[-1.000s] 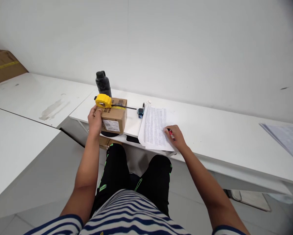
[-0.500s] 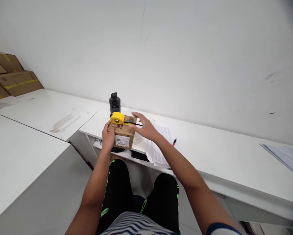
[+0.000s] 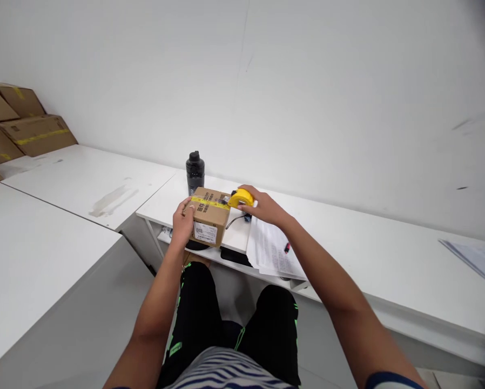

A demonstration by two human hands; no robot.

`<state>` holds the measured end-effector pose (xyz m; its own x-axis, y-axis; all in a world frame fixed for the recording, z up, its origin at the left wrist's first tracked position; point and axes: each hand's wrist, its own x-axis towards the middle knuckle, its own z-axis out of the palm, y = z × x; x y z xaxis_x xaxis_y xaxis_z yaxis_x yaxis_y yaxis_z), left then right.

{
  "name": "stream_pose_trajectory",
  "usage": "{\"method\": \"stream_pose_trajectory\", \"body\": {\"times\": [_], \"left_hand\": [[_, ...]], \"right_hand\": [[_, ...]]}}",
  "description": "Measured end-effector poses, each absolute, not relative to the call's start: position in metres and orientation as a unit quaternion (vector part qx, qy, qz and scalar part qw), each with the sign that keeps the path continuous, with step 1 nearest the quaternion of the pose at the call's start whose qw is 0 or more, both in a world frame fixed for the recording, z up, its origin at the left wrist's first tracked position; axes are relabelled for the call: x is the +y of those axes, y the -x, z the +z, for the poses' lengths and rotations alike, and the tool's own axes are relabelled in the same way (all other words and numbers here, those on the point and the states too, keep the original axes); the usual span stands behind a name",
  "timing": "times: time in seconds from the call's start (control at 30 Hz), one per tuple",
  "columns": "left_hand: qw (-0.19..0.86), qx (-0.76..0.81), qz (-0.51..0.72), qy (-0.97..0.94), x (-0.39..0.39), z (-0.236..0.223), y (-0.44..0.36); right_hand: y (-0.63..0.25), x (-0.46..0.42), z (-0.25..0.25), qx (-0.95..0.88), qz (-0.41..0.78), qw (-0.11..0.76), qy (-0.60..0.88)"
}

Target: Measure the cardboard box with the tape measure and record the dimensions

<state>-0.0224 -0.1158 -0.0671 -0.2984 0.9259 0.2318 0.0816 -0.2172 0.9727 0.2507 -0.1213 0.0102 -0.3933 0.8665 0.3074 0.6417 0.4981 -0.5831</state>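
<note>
two hands work at one small brown cardboard box (image 3: 207, 218) that sits near the front edge of a white desk (image 3: 348, 237). in the head view, the only one, the left hand (image 3: 183, 222) is wrapped on the box's left side, fingers curled over the top edge, pinning down the end of a yellow tape that runs across the lid. the right hand (image 3: 264, 207) is closed around a yellow tape measure (image 3: 241, 198), held just off the box's right edge, touching or almost touching it; which one i cannot tell.

a black bottle (image 3: 195, 172) stands just behind the box. a printed sheet of white paper (image 3: 274, 251) lies beside the box on the right, under the right forearm, with a red pen (image 3: 286, 248) on it. a small dark gadget (image 3: 247, 217) with a thin cord lies between box and paper. brown cartons (image 3: 19, 127) are stacked far off to the left.

judging by the tape stretched across the top, the step in hand looks like measuring the box's width. the next move would call for holding the tape flat and square to the edge so the mark can be read.
</note>
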Motion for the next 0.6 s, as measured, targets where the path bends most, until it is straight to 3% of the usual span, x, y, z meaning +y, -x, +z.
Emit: {"method": "stream_pose_trajectory", "body": {"times": [0.13,0.33,0.6], "left_hand": [[0.331,0.517,0.624,-0.484,-0.115,-0.065,0.020],[0.348,0.548,0.599,-0.468,-0.132,-0.063,-0.001],[0.385,0.525,0.589,-0.479,-0.150,-0.064,-0.017]], "right_hand": [[-0.268,-0.129,0.004,-0.775,0.191,0.348,0.492],[-0.210,-0.100,0.018,-0.799,0.222,0.381,0.410],[-0.159,-0.076,0.021,-0.892,0.227,0.268,0.283]]}}
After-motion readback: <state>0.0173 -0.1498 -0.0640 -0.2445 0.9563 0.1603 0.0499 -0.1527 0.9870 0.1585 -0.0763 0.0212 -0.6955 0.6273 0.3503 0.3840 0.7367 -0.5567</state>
